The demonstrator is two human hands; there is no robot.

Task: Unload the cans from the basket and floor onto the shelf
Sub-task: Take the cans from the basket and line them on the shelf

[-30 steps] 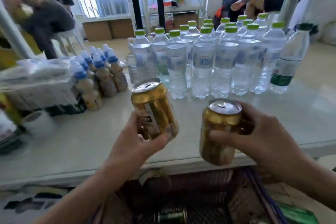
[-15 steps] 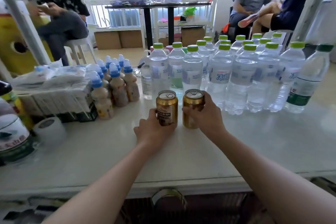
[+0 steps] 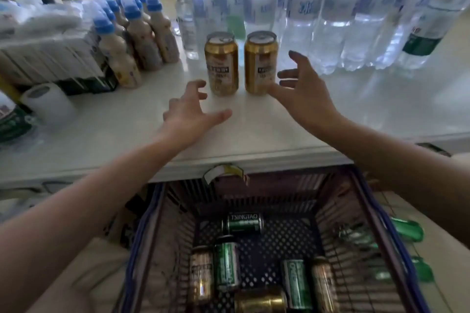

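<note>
Two gold cans stand upright side by side on the white shelf point(image 3: 254, 132): the left gold can point(image 3: 221, 63) and the right gold can point(image 3: 260, 62). My left hand point(image 3: 189, 112) hovers open just in front of the left can, fingers spread. My right hand point(image 3: 302, 91) is open beside the right can, with its thumb close to the can's base. Below the shelf edge sits a dark basket point(image 3: 376, 223) with blue rims. Several green and gold cans lie in it, among them a green Tsingtao can point(image 3: 244, 222).
Clear water bottles point(image 3: 318, 15) crowd the shelf behind the cans. Small blue-capped drink bottles point(image 3: 134, 33) stand at the left, beside wrapped packs point(image 3: 43, 40) and a paper roll point(image 3: 48, 103). Green cans point(image 3: 407, 230) lie on the floor right of the basket.
Both hands have let go of the gold cans and pulled back toward me with fingers spread. The cans stay standing on the shelf. The view has tipped down onto the basket.
</note>
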